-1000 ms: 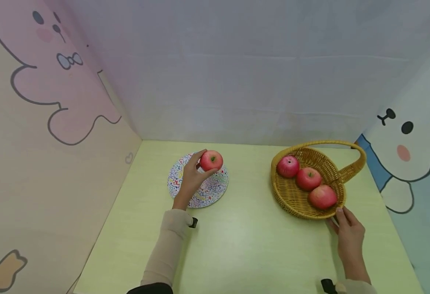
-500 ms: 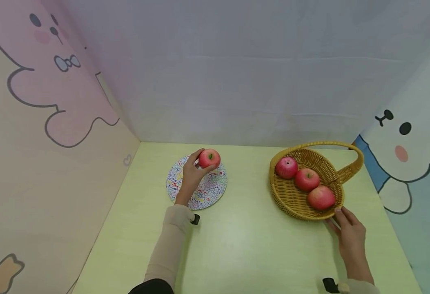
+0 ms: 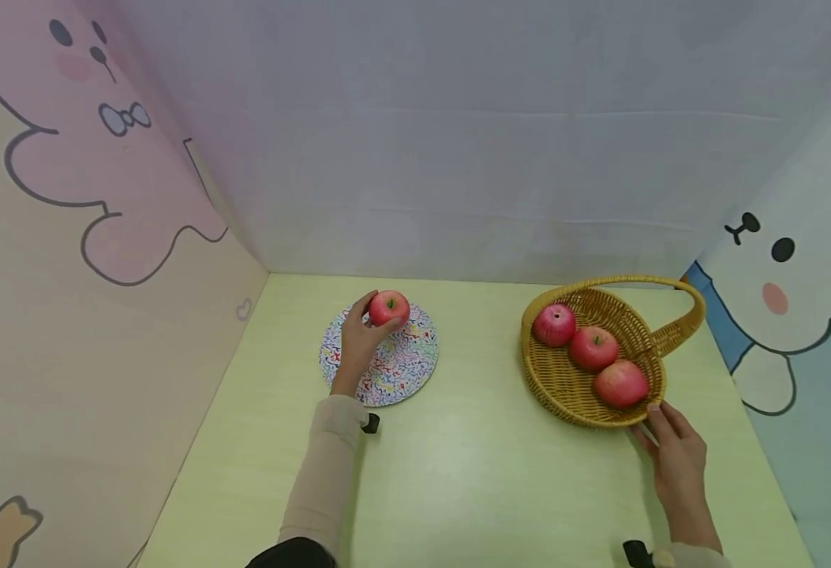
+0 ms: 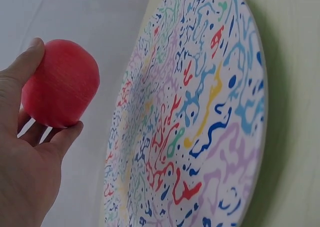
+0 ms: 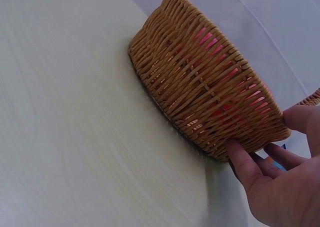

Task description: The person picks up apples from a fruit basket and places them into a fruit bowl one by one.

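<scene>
My left hand [image 3: 360,345] holds a red apple [image 3: 390,308] between thumb and fingers, over the far part of a round plate [image 3: 404,371] with multicoloured squiggles. In the left wrist view a gap shows between the apple [image 4: 62,84] and the plate [image 4: 200,127]. On the right, a wicker basket [image 3: 557,394] with a looped handle stands on the table. Three apples lie in it: one at the back left [image 3: 554,324], one in the middle [image 3: 594,348] and one near the front [image 3: 622,383]. My right hand [image 3: 678,457] grips the basket at its front right rim, fingers against the woven side [image 5: 200,92].
The pale yellow-green table [image 3: 472,473] extends between plate and basket and toward the front. A whitish wall [image 3: 458,158] rises behind it. Side panels with cartoon figures stand at the left [image 3: 138,339] and right [image 3: 813,379].
My left hand has moved a little to the left with the apple, still over the plate. My right hand keeps its hold on the basket, which has not visibly moved.
</scene>
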Demonstrator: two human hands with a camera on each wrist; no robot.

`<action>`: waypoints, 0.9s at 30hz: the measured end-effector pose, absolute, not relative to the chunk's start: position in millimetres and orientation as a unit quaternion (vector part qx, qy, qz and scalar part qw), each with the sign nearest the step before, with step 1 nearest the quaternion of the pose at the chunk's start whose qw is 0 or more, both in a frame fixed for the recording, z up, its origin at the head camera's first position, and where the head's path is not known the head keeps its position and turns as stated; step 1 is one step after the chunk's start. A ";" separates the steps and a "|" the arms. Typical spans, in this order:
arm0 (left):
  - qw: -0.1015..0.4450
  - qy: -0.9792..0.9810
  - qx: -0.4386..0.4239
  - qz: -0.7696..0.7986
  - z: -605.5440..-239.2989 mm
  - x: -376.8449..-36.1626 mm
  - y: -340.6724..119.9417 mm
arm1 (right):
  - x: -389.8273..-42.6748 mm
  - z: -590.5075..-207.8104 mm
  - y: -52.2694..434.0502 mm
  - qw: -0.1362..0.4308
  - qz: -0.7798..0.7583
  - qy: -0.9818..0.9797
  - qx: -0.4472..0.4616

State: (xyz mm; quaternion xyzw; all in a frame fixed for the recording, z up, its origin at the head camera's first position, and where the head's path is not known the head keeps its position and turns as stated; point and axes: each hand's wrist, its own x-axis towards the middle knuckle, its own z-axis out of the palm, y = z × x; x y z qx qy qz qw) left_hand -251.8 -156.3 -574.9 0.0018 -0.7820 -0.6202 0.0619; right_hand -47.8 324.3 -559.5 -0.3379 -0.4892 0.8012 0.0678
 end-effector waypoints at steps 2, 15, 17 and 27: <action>0.066 -0.782 0.008 -0.620 -575.6 -251.4 -162.2 | -47.2 -559.5 323.7 0.068 0.799 -0.490 -0.341; 0.081 -0.775 0.049 -0.625 -588.9 -250.9 -196.9 | -46.2 -561.9 324.8 0.070 0.812 -0.491 -0.308; 0.084 -0.780 0.055 -0.618 -591.9 -251.3 -199.3 | -46.6 -561.1 325.0 0.069 0.813 -0.490 -0.307; 0.092 -0.783 0.061 -0.612 -602.3 -252.5 -203.0 | -47.9 -557.3 321.6 0.061 0.795 -0.496 -0.344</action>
